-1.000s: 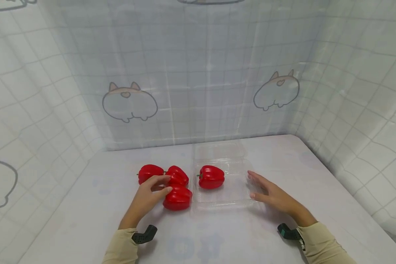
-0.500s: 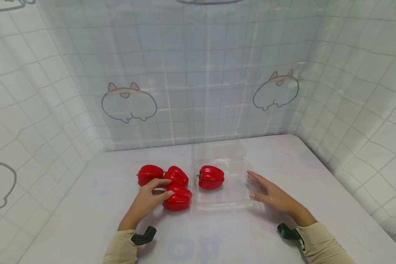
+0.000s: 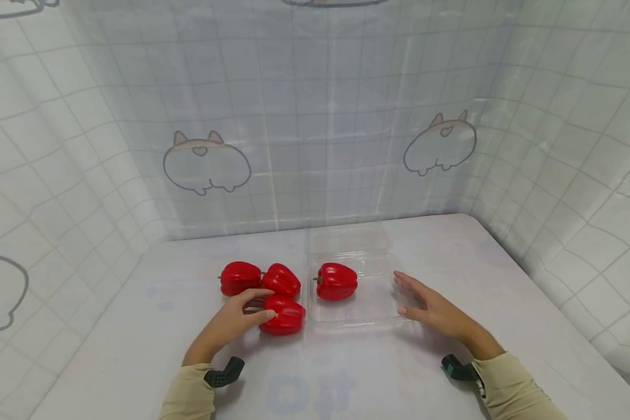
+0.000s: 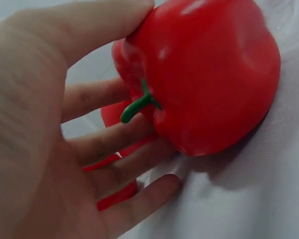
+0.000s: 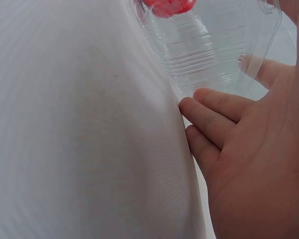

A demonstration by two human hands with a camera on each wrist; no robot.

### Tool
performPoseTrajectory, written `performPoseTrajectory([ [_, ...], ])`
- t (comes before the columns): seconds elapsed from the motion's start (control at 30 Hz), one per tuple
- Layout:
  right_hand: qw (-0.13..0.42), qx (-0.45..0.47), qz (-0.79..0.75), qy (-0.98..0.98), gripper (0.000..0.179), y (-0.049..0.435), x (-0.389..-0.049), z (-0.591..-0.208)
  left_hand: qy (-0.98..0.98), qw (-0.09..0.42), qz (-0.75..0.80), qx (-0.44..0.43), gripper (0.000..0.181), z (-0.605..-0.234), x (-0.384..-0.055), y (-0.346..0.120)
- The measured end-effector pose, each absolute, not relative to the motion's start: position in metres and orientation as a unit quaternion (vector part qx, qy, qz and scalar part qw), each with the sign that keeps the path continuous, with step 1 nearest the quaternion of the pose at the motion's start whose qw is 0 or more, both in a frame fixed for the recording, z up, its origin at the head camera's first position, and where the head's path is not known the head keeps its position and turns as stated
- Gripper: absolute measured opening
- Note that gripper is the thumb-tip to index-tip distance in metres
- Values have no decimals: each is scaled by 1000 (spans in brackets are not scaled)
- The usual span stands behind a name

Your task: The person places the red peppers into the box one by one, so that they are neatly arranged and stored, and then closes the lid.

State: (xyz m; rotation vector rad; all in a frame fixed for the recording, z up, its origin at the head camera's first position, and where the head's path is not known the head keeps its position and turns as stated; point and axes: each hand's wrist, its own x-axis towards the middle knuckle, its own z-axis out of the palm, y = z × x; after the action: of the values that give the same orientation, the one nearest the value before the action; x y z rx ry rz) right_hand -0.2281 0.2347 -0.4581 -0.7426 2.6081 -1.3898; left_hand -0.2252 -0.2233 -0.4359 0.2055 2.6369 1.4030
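In the head view my left hand (image 3: 233,319) is at the nearest red bell pepper (image 3: 283,316), thumb on one side and fingers on the other. The left wrist view shows the pepper's green stem (image 4: 137,107) pointing into the palm, with the thumb touching its skin. A clear plastic clamshell box (image 3: 367,309) lies with its lid (image 3: 349,239) folded back, one red bell pepper (image 3: 336,282) inside. My right hand (image 3: 438,312) rests at the box's right wall, fingers extended; in the right wrist view a fingertip shows through the plastic.
Two more red bell peppers lie on the white table (image 3: 367,373), one at the far left (image 3: 240,278) and one just behind the pepper at my left hand (image 3: 281,280). A grid-patterned curtain (image 3: 320,128) surrounds the table's back and sides.
My left hand has shifted slightly down toward the table's front, its fingers moving from the pepper behind to around the nearest one. The right hand and box have stayed still.
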Motion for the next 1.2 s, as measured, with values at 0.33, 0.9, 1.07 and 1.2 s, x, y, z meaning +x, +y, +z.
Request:
performPoseTrajectory([
  [0.33, 45, -241, -451, 858, 78, 236, -228, -459, 878, 104, 460, 80, 60, -435, -224, -230],
  [0.9, 45, -243, -460, 853, 77, 233, -227, -459, 844, 115, 518, 78, 55, -440, -223, -237],
  [1.07, 45, -243, -456, 855, 76, 232, -227, -459, 791, 100, 598, 82, 53, -442, -224, -244],
  [1.2, 39, -246, -453, 856, 76, 233, -227, -460, 740, 93, 658, 101, 53, -442, -225, -241],
])
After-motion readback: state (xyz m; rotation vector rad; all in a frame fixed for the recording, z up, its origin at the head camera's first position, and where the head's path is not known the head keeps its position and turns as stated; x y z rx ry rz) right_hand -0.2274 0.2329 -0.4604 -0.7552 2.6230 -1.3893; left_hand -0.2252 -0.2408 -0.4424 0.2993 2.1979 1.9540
